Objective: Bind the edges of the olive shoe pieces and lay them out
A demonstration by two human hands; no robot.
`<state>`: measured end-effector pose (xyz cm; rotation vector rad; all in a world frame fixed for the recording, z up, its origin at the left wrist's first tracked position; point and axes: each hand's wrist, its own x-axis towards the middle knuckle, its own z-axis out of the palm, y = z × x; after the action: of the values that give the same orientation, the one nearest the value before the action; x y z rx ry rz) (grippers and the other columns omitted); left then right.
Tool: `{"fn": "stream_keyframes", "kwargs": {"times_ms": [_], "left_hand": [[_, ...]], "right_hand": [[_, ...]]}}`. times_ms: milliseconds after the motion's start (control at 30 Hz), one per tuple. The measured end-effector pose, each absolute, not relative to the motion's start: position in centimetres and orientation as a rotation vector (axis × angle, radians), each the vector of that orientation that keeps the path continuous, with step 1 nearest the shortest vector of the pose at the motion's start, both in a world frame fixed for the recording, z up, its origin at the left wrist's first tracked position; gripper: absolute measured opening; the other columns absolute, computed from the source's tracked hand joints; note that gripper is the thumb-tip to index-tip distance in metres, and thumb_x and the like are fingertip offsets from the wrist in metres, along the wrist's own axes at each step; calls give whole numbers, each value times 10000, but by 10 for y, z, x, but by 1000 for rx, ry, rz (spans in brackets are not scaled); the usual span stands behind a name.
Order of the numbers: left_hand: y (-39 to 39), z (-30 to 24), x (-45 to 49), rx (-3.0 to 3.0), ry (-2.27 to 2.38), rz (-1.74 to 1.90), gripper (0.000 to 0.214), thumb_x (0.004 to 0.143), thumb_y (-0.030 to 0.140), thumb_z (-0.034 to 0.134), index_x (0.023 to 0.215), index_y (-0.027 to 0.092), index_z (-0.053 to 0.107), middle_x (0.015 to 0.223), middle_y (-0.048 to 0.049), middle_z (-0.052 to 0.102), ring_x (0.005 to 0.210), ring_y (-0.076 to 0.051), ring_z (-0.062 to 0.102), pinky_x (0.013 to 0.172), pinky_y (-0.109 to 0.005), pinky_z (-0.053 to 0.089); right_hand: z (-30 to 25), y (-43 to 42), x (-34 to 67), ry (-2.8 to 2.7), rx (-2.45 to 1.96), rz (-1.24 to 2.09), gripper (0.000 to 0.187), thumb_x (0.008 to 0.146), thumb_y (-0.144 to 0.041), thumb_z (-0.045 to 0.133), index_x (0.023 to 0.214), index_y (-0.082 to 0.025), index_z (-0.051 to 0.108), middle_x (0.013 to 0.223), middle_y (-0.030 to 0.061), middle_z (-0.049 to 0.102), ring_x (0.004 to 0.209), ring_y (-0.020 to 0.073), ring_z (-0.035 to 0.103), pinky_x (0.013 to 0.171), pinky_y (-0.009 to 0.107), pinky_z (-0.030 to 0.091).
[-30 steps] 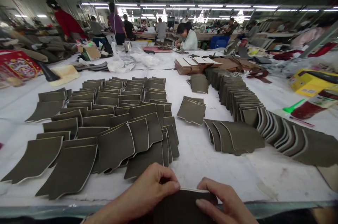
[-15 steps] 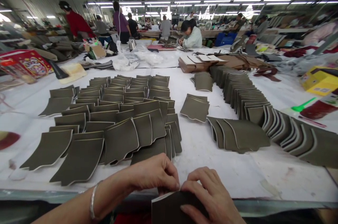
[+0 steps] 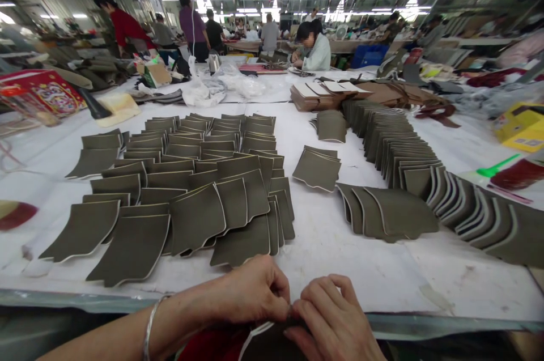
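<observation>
At the table's front edge, my left hand [image 3: 259,291] pinches the upper edge of a dark olive padded panel [image 3: 272,344] with a pale edge. My right hand [image 3: 331,315] grips the same edge close beside it, its thumb on the panel's face. The panel hangs low, and its lower part is cut off by the bottom of the view. A silver bangle [image 3: 149,330] circles my left wrist. Past my hands, similar olive panels [image 3: 198,219] lie in overlapping rows on the white tabletop [image 3: 314,253].
More olive panels [image 3: 399,145] stand in a curved row at right, with three overlapping panels [image 3: 399,211] nearer. Brown panels [image 3: 323,94] are stacked behind. A green-handled brush [image 3: 497,166] and yellow box [image 3: 521,126] lie far right. A person in a pale top [image 3: 317,52] bends over the far end.
Both hands have moved slightly down with the panel, and less of it shows. Its edge looks more bent. The camera view has shifted slightly.
</observation>
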<state>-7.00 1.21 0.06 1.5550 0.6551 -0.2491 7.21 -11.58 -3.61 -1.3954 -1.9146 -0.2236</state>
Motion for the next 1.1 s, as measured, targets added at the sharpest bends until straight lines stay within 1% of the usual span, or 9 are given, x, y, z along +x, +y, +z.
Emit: {"fn": "stream_keyframes", "kwargs": {"times_ms": [167, 333, 533, 667, 767, 867, 933, 1000, 1100], "left_hand": [[14, 8, -71, 1598, 615, -229, 43, 587, 168, 554, 584, 152, 594, 482, 70, 379, 503, -89, 306, 412, -223, 192], [18, 15, -71, 1607, 582, -209, 63, 617, 170, 540, 609, 142, 597, 521, 67, 384, 521, -83, 306, 432, -215, 212], [17, 12, -70, 1610, 600, -208, 58, 619, 181, 547, 601, 148, 590, 506, 69, 379, 509, -85, 306, 422, -219, 204], [11, 12, -68, 1733, 625, -248, 40, 593, 165, 537, 569, 162, 569, 474, 75, 362, 495, -88, 310, 413, -222, 201], [10, 19, -65, 1886, 643, -262, 99, 598, 150, 539, 511, 165, 493, 478, 78, 278, 496, -78, 269, 418, -231, 161], [18, 30, -61, 2011, 652, -244, 104, 622, 137, 528, 525, 164, 503, 477, 77, 279, 496, -78, 278, 438, -235, 170], [28, 39, -60, 2112, 671, -196, 120, 627, 112, 509, 521, 166, 495, 476, 77, 280, 495, -80, 278, 457, -238, 184], [38, 48, -60, 2182, 691, -155, 149, 624, 89, 497, 505, 169, 459, 480, 77, 281, 497, -79, 262, 468, -248, 181], [47, 53, -60, 2095, 642, -136, 146, 630, 92, 502, 516, 173, 461, 479, 75, 322, 491, -79, 278, 468, -245, 191]], "right_hand": [[-36, -116, 74, -1909, -1362, -194, 280, 975, -226, 462, 706, -191, 531, 642, -14, 541, 653, 153, 452, 742, 323, 285], [-33, -118, 78, -1901, -1377, -135, 192, 987, -264, 471, 874, -179, 601, 788, 16, 638, 762, 166, 527, 781, 325, 307], [-40, -121, 76, -1868, -1391, -99, 172, 972, -240, 465, 863, -187, 587, 747, 8, 606, 741, 166, 502, 759, 341, 286], [-38, -121, 76, -1929, -1425, 25, 165, 930, -206, 537, 766, -190, 550, 713, -10, 565, 710, 155, 463, 738, 336, 294], [-30, -116, 79, -1927, -1461, 159, 130, 843, -207, 676, 785, -199, 560, 809, -7, 592, 783, 168, 482, 724, 320, 313], [-17, -111, 81, -1953, -1505, 314, 216, 764, -150, 757, 809, -210, 555, 905, -2, 608, 862, 181, 505, 715, 299, 352], [-5, -112, 83, -2002, -1462, 310, 197, 808, -202, 734, 788, -211, 538, 882, 5, 596, 850, 182, 511, 696, 294, 380], [7, -115, 85, -2064, -1374, 161, 212, 889, -299, 658, 756, -213, 517, 823, 8, 574, 807, 178, 505, 712, 308, 417], [27, -119, 89, -2167, -1310, 11, 213, 942, -330, 578, 766, -230, 513, 794, 6, 566, 782, 170, 520, 917, 386, 464]]}}
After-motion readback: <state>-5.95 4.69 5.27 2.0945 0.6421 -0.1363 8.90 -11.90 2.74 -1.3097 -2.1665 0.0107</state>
